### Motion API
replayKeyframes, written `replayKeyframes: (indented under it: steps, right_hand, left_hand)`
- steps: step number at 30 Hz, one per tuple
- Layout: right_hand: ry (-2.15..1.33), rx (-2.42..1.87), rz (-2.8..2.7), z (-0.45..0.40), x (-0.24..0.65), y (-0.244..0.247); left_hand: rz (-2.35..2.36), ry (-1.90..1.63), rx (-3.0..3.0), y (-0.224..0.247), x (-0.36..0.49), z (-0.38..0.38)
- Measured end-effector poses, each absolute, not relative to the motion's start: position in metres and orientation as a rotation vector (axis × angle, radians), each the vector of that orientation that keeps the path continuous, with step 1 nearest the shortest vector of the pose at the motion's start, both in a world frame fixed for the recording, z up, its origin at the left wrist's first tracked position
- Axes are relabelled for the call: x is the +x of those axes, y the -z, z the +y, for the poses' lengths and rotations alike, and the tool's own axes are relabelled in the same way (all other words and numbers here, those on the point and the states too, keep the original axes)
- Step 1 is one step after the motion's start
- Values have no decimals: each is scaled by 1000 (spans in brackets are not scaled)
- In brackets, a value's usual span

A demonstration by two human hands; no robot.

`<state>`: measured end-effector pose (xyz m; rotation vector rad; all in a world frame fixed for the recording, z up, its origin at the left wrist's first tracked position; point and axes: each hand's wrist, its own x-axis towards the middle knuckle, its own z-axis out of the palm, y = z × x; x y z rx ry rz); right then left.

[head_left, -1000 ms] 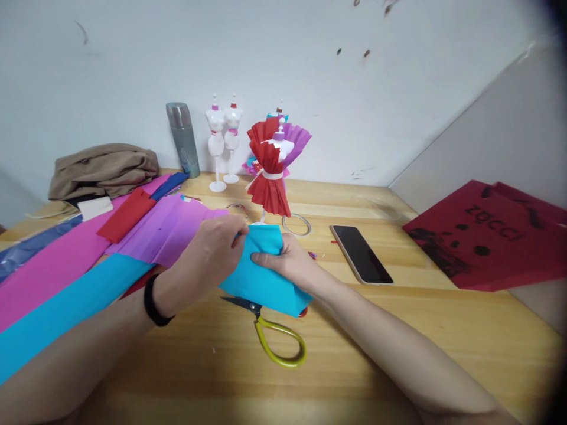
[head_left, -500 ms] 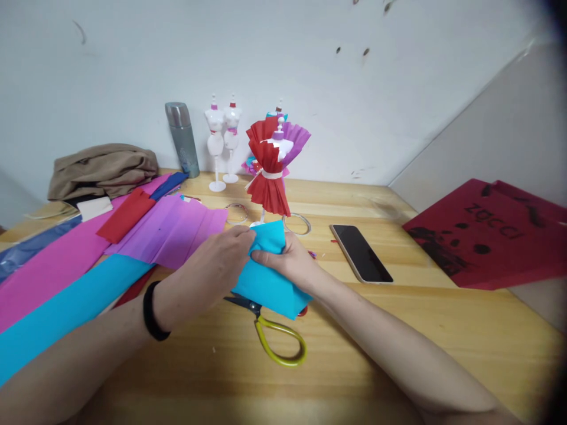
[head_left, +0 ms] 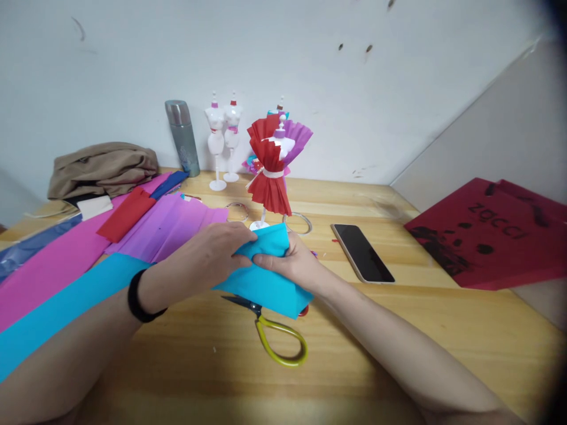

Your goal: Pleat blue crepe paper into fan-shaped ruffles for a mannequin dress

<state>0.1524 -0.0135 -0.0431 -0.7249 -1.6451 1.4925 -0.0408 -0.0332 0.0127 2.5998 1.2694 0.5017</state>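
A sheet of blue crepe paper [head_left: 270,286] is held between both hands over the table, its upper part bent over. My right hand [head_left: 299,262] grips the folded part, thumb on top. On the left edge, my left hand [head_left: 215,251] has its fingers and thumb closed on the paper. Scissors [head_left: 281,339] with yellow handles lie below, their blades partly under the paper. Behind the hands stands a small white dress form [head_left: 283,144] wearing a pleated red paper dress [head_left: 270,192] with a white tie at the waist. A bit of red shows under the paper's right corner.
Strips of pink paper [head_left: 48,271], purple paper [head_left: 172,227] and red paper [head_left: 126,215] cover the left side. At the back are two bare dress forms [head_left: 215,141], a bottle [head_left: 182,139] and brown cloth [head_left: 104,171]. A phone [head_left: 363,254] and red bag [head_left: 491,233] are right.
My left hand has shifted slightly left and its fingers have spread a little along the blue paper. More of the paper's left side shows. My right hand keeps its hold.
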Motion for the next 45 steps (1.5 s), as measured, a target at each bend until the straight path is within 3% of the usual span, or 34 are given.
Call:
replayKeyframes:
  steps: [6, 13, 20, 24, 32, 41, 45]
  right_hand:
    - [-1533, -800, -1653, -13, 157, 44]
    - [-1609, -857, -1420, -14, 157, 40]
    - [-1587, -845, -1326, -7, 162, 35]
    - [-1537, -900, -1387, -4, 168, 31]
    - [-1343, -932, -1583, 4, 178, 21]
    - [-875, -1041, -1865, 9, 185, 9]
    - [-970, -1051, -1822, 9, 184, 11]
  left_hand:
    - [1263, -570, 2381, -20, -38, -31]
    - [1487, -887, 2038, -26, -52, -6]
    - [926, -520, 1434, -3, -67, 11]
    - [894, -462, 1258, 3, -62, 9]
    - [1034, -822, 1329, -24, -42, -13]
    - [1243, -955, 1447, 1, -37, -12]
    - [1211, -1014, 1496, 6, -36, -7]
